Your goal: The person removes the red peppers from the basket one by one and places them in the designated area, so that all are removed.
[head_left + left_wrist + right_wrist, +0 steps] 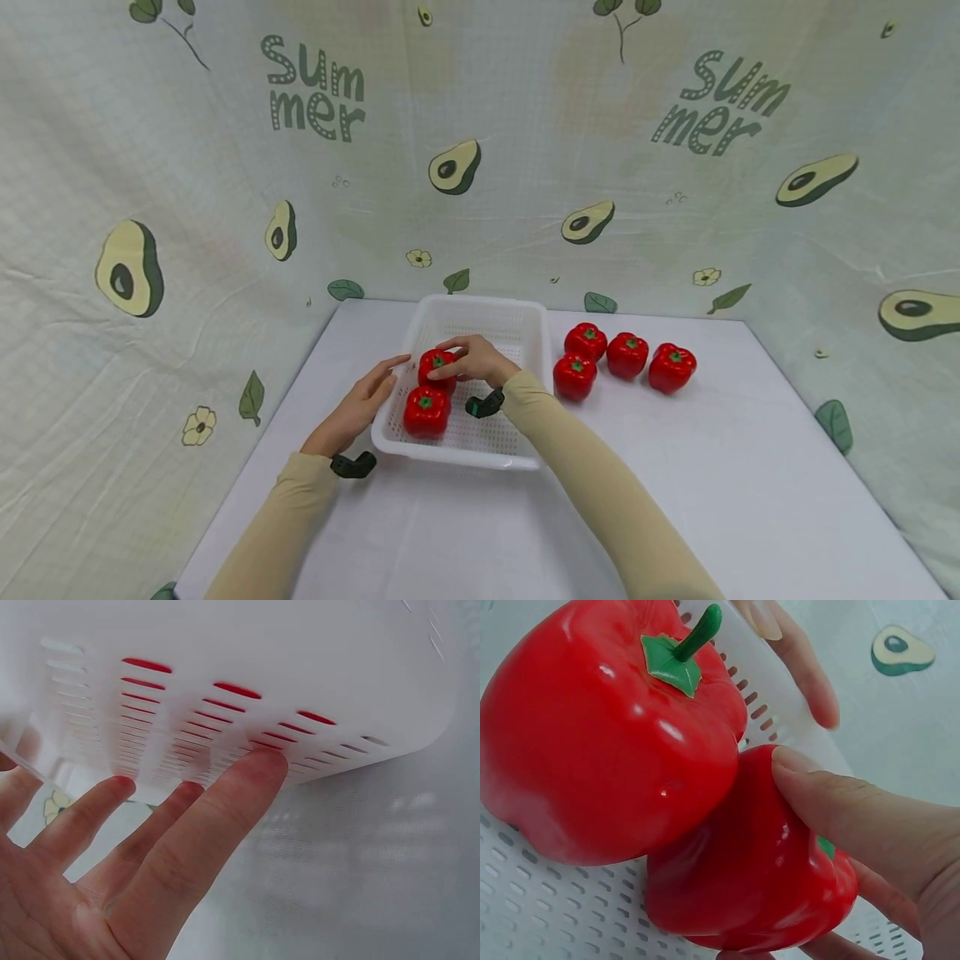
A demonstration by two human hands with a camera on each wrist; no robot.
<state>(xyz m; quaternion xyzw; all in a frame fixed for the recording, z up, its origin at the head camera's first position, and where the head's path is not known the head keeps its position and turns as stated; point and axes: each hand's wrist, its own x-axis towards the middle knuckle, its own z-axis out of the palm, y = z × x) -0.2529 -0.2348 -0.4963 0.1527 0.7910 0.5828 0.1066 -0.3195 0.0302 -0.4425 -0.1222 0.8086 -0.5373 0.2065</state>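
A white slotted plastic basket (480, 457) stands on the table with two red bell peppers at its left side. My right hand (480, 360) reaches into it and grips the farther bell pepper (750, 862), thumb on one side and fingers round the other. The nearer bell pepper (427, 412) sits right beside it, its green stem up. Outside the basket, my left hand (362, 408) touches the left wall with fairly straight, spread fingers. In the left wrist view the thumb (217, 825) lies against the slotted wall, and red shows through the slots.
Right of the basket, several more red bell peppers (627, 356) stand in a loose group on the white table (720, 467). A cloth (525, 150) printed with avocados hangs behind and along both sides. Each wrist wears a black band device (354, 465).
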